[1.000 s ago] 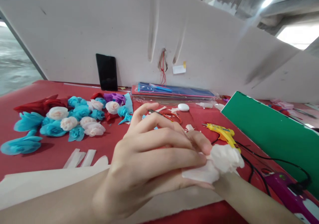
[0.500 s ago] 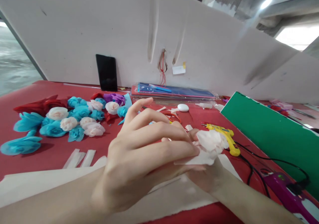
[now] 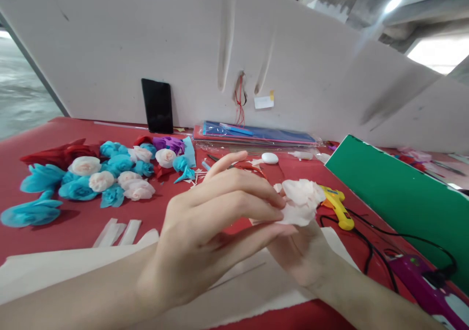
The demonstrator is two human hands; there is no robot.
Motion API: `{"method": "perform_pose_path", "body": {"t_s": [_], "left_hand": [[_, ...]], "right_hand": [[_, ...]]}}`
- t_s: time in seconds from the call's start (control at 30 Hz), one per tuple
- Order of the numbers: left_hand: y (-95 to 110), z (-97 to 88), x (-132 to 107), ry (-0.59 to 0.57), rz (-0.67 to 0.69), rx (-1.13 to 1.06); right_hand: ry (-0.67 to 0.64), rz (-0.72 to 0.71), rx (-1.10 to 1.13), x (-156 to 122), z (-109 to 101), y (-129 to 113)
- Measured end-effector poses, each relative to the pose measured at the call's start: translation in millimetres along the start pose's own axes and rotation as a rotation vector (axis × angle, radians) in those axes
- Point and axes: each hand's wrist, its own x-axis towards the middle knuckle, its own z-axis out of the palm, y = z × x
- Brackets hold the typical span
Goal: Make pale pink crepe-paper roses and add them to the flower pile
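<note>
A pale pink crepe-paper flower (image 3: 301, 200) with ruffled petals is held up between my two hands. My left hand (image 3: 216, 222) pinches the near left edge of its paper between thumb and fingertips, the index finger raised. Behind and below the flower, my right hand (image 3: 302, 254) grips its base; the right fingertips are mostly hidden by the flower and the left hand. Under both hands lies a large sheet of pale paper (image 3: 252, 296). Just right of the flower rests a yellow glue gun (image 3: 339, 208).
Blue, pale pink, red and purple paper flowers (image 3: 119, 164) cluster at left, near cut paper strips (image 3: 130, 232). A black phone (image 3: 157, 105) leans on the back panel. Wrapped paper packs (image 3: 256, 132), a white oval object (image 3: 270, 158), a green board (image 3: 395, 203) and a purple power strip (image 3: 421, 286) stand around.
The flower has risen slightly, and its petals show a different side. My left fingers have drawn together at its edge, and my right palm shows more.
</note>
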Motion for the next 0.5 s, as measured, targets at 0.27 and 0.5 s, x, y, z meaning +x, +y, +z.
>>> {"method": "perform_pose_path", "body": {"t_s": [0.27, 0.5], "left_hand": [[1.8, 2.1, -0.5, 0.117, -0.199, -0.208], [1.1, 2.7, 1.1, 0.131, -0.421, -0.392]], "right_hand": [[-0.104, 0.027, 0.141, 0.6, -5.8, 2.9], [-0.092, 0.012, 0.089, 1.2, -7.2, 2.7]]}}
